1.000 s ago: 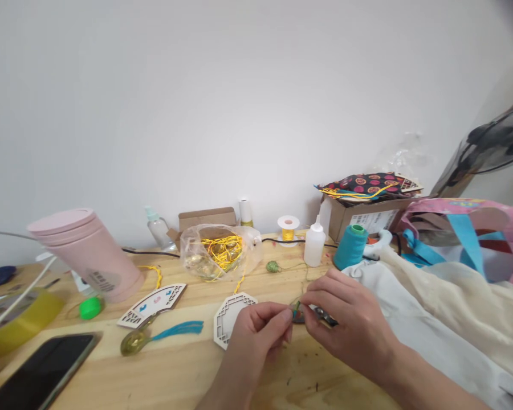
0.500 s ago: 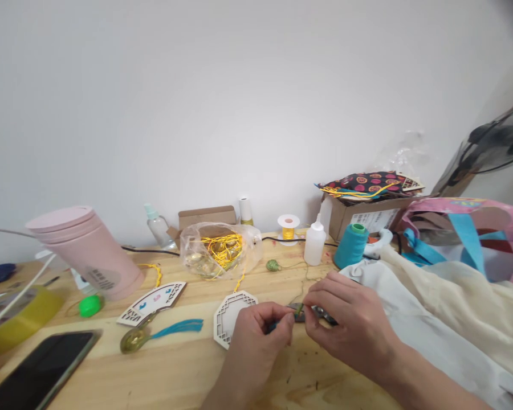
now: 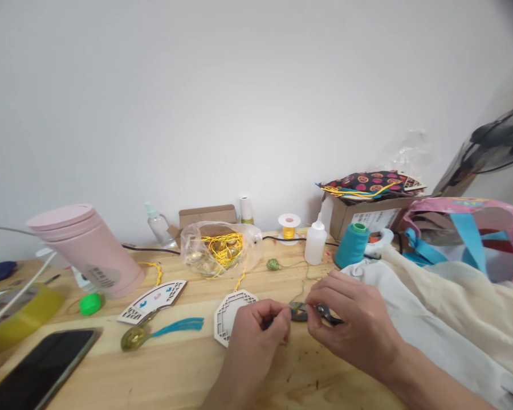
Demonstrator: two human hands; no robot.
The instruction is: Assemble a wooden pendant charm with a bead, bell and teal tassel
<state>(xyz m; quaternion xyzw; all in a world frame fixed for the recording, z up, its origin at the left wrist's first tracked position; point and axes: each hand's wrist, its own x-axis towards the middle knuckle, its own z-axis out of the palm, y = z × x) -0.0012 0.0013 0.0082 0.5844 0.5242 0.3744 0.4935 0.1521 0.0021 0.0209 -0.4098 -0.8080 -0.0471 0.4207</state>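
Observation:
My left hand [image 3: 259, 341] is closed in a pinch beside the octagonal lattice ornament [image 3: 225, 319], covering its right part. My right hand [image 3: 354, 322] also pinches, its fingertips a short way from the left ones. A thin green thread [image 3: 300, 297] runs down into the gap between them, and both hands appear to grip it. Its small wound ball [image 3: 274, 264] lies farther back. Behind the fingertips rests a dark metal tool [image 3: 300, 315], partly hidden by my right hand; its kind is unclear. What else sits inside the left fingers is hidden.
Leftward lie a fan-shaped ornament [image 3: 156, 302], a blue tassel [image 3: 179, 327], a phone [image 3: 40, 370] and a pink tumbler [image 3: 88, 250]. At the back stand a squeeze bottle [image 3: 315, 244], a teal thread cone [image 3: 352, 246] and a plastic bag of yellow cords [image 3: 222, 250]. White cloth [image 3: 414, 319] covers the right.
My hands have drawn slightly apart, the right one a little to the right. More of the dark metal tool now shows between them. The other things stay put.

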